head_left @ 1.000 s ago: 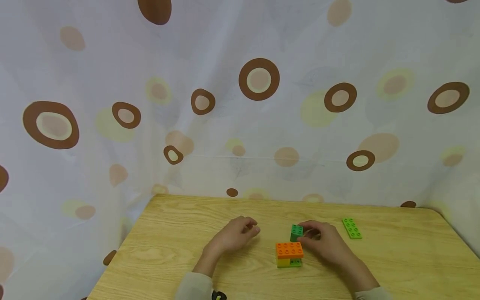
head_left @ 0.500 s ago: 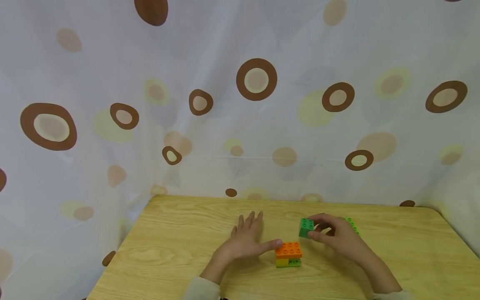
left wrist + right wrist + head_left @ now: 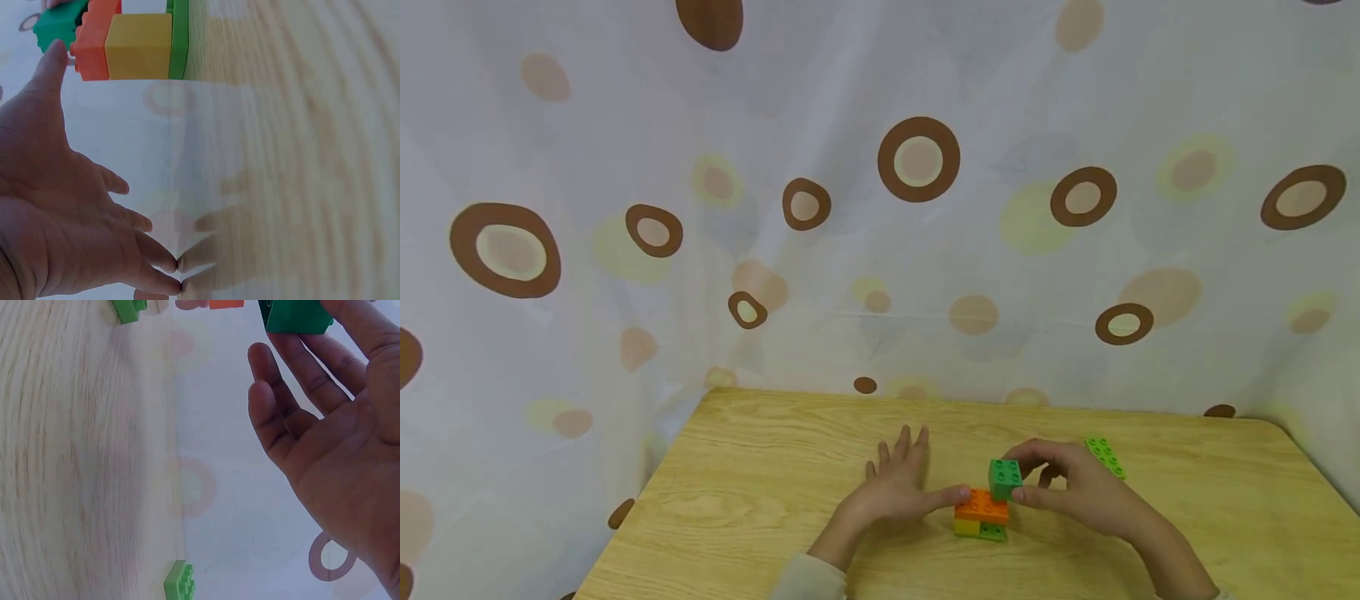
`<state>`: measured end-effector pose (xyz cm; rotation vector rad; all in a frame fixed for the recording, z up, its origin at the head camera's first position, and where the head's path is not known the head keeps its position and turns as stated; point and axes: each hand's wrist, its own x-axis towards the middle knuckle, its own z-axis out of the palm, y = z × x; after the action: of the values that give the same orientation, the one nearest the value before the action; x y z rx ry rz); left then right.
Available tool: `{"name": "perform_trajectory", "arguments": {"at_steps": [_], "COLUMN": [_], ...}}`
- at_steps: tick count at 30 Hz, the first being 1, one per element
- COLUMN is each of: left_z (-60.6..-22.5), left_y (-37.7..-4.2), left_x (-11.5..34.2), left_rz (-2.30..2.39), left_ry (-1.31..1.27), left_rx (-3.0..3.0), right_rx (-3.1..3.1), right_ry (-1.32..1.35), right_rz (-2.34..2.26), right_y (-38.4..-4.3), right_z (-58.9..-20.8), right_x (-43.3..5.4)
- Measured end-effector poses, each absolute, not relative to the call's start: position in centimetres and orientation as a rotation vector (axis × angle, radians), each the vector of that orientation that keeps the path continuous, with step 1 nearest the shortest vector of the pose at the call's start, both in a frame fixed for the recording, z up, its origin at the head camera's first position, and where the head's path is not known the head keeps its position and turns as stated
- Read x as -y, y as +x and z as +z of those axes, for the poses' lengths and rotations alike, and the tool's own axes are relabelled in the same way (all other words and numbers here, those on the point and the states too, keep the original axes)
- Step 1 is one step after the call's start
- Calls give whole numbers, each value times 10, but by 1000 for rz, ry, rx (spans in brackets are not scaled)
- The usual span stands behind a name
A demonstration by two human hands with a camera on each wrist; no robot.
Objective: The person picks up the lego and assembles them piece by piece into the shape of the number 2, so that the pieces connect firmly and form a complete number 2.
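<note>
My right hand (image 3: 1086, 492) pinches a dark green toy brick (image 3: 1006, 479) between thumb and fingers. That brick is close over the right part of an orange brick (image 3: 976, 510), studs upward. Beneath the orange one, a yellow brick (image 3: 139, 47) stands on a light green base plate (image 3: 179, 40), whose right-hand studs are uncovered. My left hand (image 3: 895, 493) has its fingers spread toward the back, thumb tip at the orange brick's top left. In the right wrist view the green brick (image 3: 299, 315) is cut off by the upper edge.
Behind my right hand a second light green plate (image 3: 1105, 458) lies on the wooden table (image 3: 760, 483). A white curtain (image 3: 835, 108) with brown and yellow rings closes off the back and sides.
The right hand has lifted the green brick from behind the stack and brought it over the orange brick. My left hand moved right, spread its fingers and put its thumb at the stack.
</note>
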<state>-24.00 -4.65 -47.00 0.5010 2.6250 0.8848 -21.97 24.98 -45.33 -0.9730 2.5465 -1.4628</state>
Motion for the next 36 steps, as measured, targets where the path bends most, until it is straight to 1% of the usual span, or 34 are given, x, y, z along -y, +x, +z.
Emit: {"name": "perform_trajectory", "arguments": {"at_steps": [9,26,36], "left_z": [-469,-464,-461], "left_y": [-234,-233,-231], "left_x": [42,42,41], "left_rz": [915,921,917], "left_ry": [437,384,411], "left_rx": [-2619,-2572,-2564], "right_rx": [-2550,-2746,-2768], "right_ry": [-907,-931,-922], "right_rz": [-1386,-1251,-1244], "right_y": [-210,-203,-201], "right_z": [-451,-448,-449], "right_x": [-245,-235,-234]}}
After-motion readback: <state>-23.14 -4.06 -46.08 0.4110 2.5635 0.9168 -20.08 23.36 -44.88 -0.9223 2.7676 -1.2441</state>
